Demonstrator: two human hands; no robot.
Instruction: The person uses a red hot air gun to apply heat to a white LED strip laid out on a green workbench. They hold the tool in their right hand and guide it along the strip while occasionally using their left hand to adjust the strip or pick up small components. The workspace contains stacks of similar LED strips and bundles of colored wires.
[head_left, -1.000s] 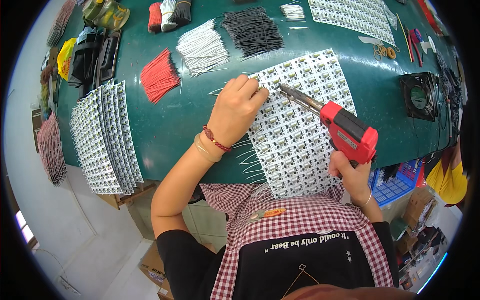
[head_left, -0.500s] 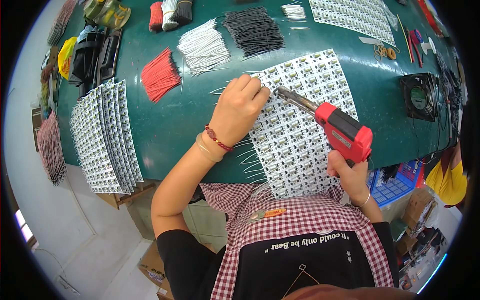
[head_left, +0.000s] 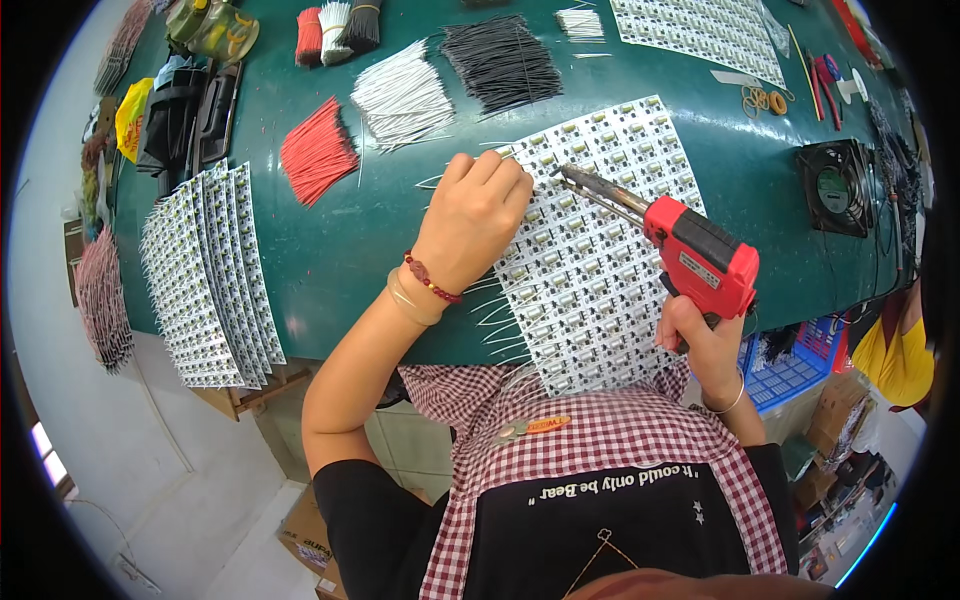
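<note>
My right hand (head_left: 708, 345) grips a red and black soldering gun (head_left: 700, 258) by its handle. The gun's metal tip points left over the upper part of a white sheet of small circuit boards (head_left: 600, 270), close to the fingers of my left hand (head_left: 475, 205). That left hand is closed over the sheet's upper left edge, its fingertips pressed together and turned away from view. What they pinch is hidden. Thin white wires (head_left: 490, 312) stick out from the sheet's left edge, below the hand. The sheet's near end reaches my checked apron.
Beyond my hands lie piles of red wires (head_left: 319, 152), white wires (head_left: 403, 95) and black wires (head_left: 502, 63). Overlapping circuit-board sheets (head_left: 205, 280) sit at the left edge of the green table (head_left: 330, 260). A black fan (head_left: 836, 188) stands at right, above a blue crate (head_left: 785, 370).
The soldering gun has shifted slightly right with my right hand, drawing its tip a little away from my left fingers. The left hand stays nearly in place, still closed.
</note>
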